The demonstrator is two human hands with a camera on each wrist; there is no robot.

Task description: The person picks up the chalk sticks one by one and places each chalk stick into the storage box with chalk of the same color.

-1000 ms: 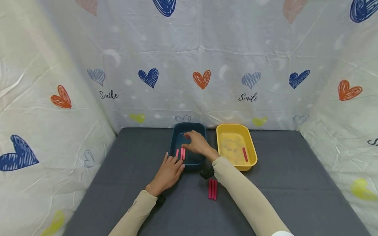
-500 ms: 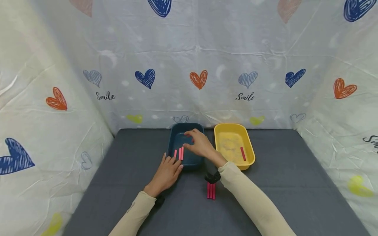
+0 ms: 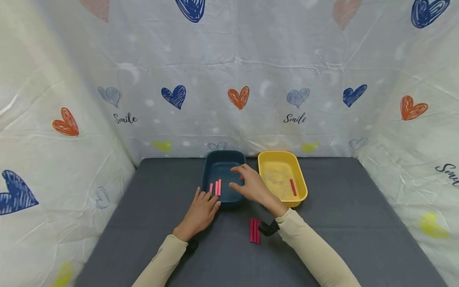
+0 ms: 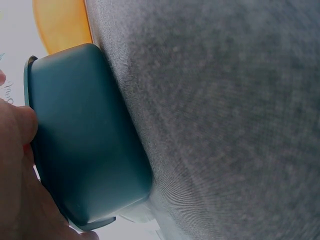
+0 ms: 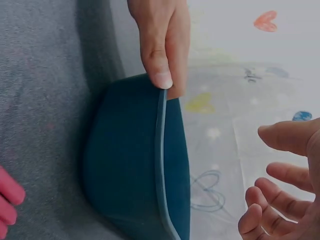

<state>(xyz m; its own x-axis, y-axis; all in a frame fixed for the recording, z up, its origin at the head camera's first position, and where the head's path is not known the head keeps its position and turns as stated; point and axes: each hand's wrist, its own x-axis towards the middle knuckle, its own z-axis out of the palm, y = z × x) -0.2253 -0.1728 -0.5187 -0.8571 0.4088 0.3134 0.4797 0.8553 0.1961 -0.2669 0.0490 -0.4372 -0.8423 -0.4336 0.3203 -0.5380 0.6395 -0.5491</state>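
- Three pink sticks (image 3: pixel 219 187) sit inside the blue tray (image 3: pixel 222 169), toward its near left; we can't tell if they lie flat or lean.
- Key relation, as we judge it: those sticks are left of the right hand (image 3: pixel 254 185), long axes roughly near-far, so across its reach from the right.
- Left hand (image 3: pixel 197 211) is nearer to them, just on their near side; contact with the sticks we can't confirm.
- Left hand state: we see it pinching the tray's near-left rim, thumb outside, fingers inside (right wrist view).
- Right hand state: about half open over the tray's right part, thumb and fingers apart and curved; we see nothing in its grasp.
- Three dark pink sticks (image 3: pixel 254 231) lie side by side on the gray cloth (image 3: pixel 172 179), near side of the gap between trays, also near-far; we read the right hand as nearer.
- One red stick (image 3: pixel 293 187) lies in the yellow tray (image 3: pixel 277 171), near right, slightly skewed off near-far.
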